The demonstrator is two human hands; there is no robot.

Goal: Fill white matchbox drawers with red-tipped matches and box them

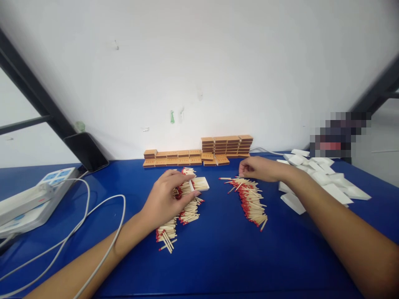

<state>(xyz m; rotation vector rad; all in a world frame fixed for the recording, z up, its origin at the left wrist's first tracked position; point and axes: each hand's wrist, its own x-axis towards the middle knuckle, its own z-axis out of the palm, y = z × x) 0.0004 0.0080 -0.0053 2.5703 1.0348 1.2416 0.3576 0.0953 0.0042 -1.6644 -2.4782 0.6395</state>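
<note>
My left hand [170,193] grips a small white matchbox tray [204,184] between thumb and fingers. Pale matches lie inside the tray, partly covered by my hand. Beneath and around that hand spreads a pile of red-tipped matches [190,214]. My right hand [254,168] is closed in a pinch at the far end of a second match pile [252,201]. Its fingertips almost touch the loose matches there; whatever they hold is too small to make out.
Orange matchboxes [227,145] are stacked along the wall. White empty trays [321,176] are heaped at the right. On the left are a power strip [46,195], a dark phone [85,151] leaning on the frame, and a white cable [89,207] crossing my left forearm.
</note>
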